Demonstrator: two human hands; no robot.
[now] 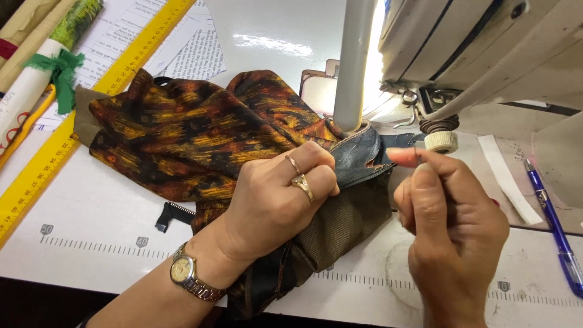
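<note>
left hand [276, 197]: fingertips were curled under and out of sight; the forearm ran off the bottom edge at 7 o'clock.
right hand [452, 228]: the wrist was cut off at the bottom edge at 5 o'clock; whatever thumb and forefinger pinched was too small to tell.
machine [486, 48]: its body was cut by the top and right edges at 1 o'clock; the needle area was hidden behind the white post [353, 67].
cloth [200, 140]: part lay hidden under the left hand.
ruler [73, 121]: both ends ran out of view, at 12 and 9 o'clock.
papers [164, 42]: print was too small to read.
pen [555, 228]: its tip was cut off at 4 o'clock.
</note>
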